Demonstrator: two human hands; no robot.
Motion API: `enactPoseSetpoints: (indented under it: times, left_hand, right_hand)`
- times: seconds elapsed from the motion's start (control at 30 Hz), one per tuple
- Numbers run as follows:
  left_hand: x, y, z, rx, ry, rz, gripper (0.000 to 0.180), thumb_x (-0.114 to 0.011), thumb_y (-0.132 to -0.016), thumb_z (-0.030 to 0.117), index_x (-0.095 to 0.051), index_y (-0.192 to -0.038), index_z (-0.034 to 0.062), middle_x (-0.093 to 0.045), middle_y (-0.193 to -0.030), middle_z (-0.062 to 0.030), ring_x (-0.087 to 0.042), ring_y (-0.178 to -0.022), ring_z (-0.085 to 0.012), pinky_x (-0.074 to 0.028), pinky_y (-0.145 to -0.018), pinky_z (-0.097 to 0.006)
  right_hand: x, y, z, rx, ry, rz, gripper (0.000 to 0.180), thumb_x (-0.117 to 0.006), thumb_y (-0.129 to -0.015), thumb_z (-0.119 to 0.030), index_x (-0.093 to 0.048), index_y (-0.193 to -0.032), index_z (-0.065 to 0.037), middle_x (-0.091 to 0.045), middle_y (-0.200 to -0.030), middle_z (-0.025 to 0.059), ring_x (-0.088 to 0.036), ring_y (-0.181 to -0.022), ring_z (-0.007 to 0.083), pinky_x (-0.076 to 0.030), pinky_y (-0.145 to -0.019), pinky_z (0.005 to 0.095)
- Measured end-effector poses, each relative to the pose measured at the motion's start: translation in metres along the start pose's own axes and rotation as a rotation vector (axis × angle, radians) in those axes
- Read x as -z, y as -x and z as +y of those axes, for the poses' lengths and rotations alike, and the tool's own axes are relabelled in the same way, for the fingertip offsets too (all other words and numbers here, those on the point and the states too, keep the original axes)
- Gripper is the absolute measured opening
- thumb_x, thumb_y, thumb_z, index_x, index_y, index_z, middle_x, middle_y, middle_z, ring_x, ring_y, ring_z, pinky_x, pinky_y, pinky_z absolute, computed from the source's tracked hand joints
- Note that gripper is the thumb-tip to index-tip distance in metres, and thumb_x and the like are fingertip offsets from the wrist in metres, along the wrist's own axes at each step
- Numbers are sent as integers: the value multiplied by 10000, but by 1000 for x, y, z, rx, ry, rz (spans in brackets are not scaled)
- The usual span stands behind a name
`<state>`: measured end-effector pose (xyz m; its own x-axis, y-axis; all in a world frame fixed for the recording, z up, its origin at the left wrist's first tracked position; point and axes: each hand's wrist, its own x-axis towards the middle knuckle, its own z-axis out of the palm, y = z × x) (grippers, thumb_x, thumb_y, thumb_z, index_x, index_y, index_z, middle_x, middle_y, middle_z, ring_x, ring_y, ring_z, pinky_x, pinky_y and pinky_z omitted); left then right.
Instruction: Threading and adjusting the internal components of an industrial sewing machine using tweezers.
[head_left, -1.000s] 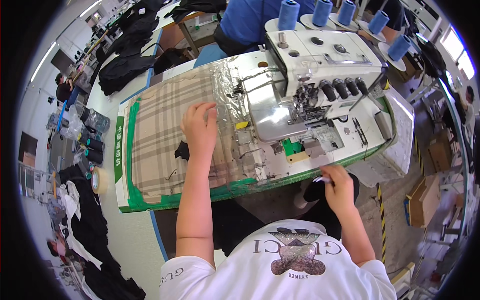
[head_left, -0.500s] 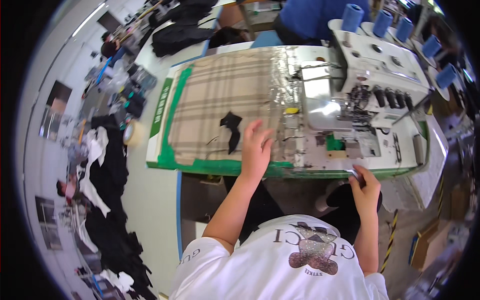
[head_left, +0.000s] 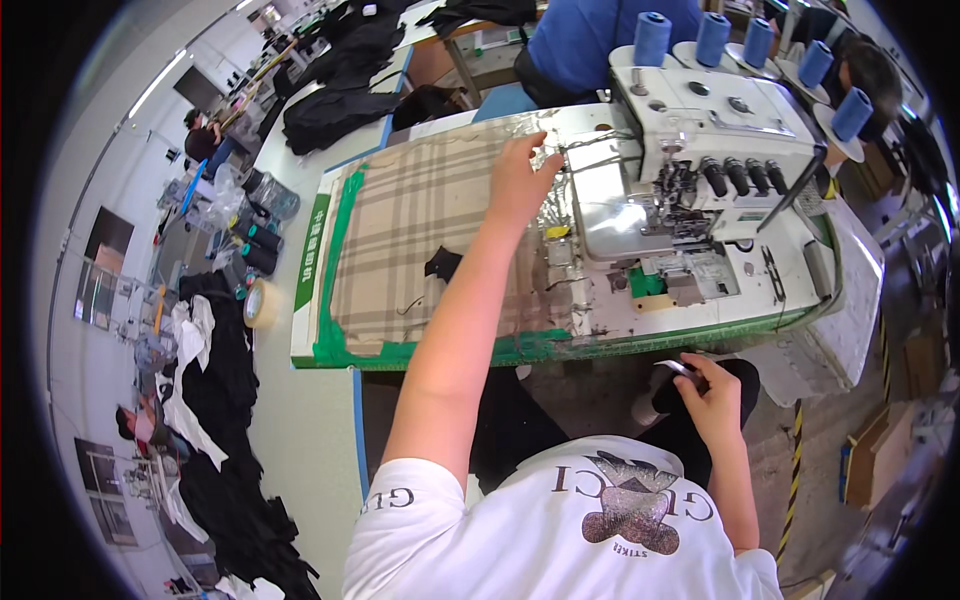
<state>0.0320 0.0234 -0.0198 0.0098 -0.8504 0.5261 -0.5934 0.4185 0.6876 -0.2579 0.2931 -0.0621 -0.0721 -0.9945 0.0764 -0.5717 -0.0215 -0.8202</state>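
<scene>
My left hand [head_left: 520, 178] reaches across the checked beige cloth [head_left: 400, 215] to its far right corner, beside the strip of clear tape and the sewing machine. Its fingers are spread and hold nothing. A small black fabric scrap [head_left: 441, 264] lies on the cloth, next to my forearm. My right hand [head_left: 714, 400] is in front of the table's near edge, closed on a small silver pointed tool [head_left: 680, 369], too small to name for sure. The white overlock sewing machine [head_left: 735, 125] stands at the right, its steel plate [head_left: 612, 215] to the right of the cloth.
Several blue thread cones [head_left: 711, 40] stand behind the machine. Green tape [head_left: 338, 300] edges the cloth. On the left are a tape roll [head_left: 262, 304] and heaped black garments [head_left: 215, 400]. A person in blue [head_left: 600, 45] is beyond the table.
My left hand has moved away from me, from near the black scrap to the cloth's far edge. My right hand has drawn back slightly from the table edge with the silver tool.
</scene>
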Motion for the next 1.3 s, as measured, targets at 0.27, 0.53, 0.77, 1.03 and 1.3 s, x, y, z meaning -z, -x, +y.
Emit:
enactPoseSetpoints:
  times: [0.27,0.53,0.77,1.03,1.3]
  left_hand:
    - [-22,-18,29,192,216,-410,495,-653,-829,79,-571,-1316,41,-673,-867,-75,-634,-747,-150,-515,-663,-293]
    - [-54,15,48,347,588,-391,534,-589,-869,8,-477,-1390,-3,-668,-894,-57,-633,-788,-116,-521,-717,-263]
    - [-59,23,64,342,529,-357,597,-512,-857,-94,-434,-1435,29,-633,-963,-63,-634,-864,-134,-540,-813,-274]
    - [-55,26,58,359,521,-348,600,-541,-862,-86,-453,-1432,76,-636,-1012,-49,-627,-823,-112,-533,-762,-253]
    - [-57,29,72,370,468,-287,657,-568,-776,-108,-491,-1405,68,-663,-954,-58,-610,-743,-138,-522,-696,-281]
  right_hand:
    - [8,-2,0,-46,36,-58,370,-776,-728,-34,-704,-1090,-48,-564,-629,59,-521,-537,142,-427,-530,280]
    - [-9,-57,-24,220,-41,29,344,-700,-711,47,-699,-1042,-45,-673,-761,113,-643,-588,199,-512,-578,297]
    - [-23,-108,-42,345,-3,223,255,-720,-725,9,-697,-971,-58,-676,-787,100,-639,-607,231,-500,-558,333]
    - [-29,-130,-49,402,140,330,225,-733,-725,-48,-689,-943,-83,-594,-714,57,-612,-623,244,-482,-555,356]
    - [-43,-155,-58,576,358,492,192,-757,-712,-92,-662,-878,-109,-570,-676,16,-602,-596,213,-457,-504,340]
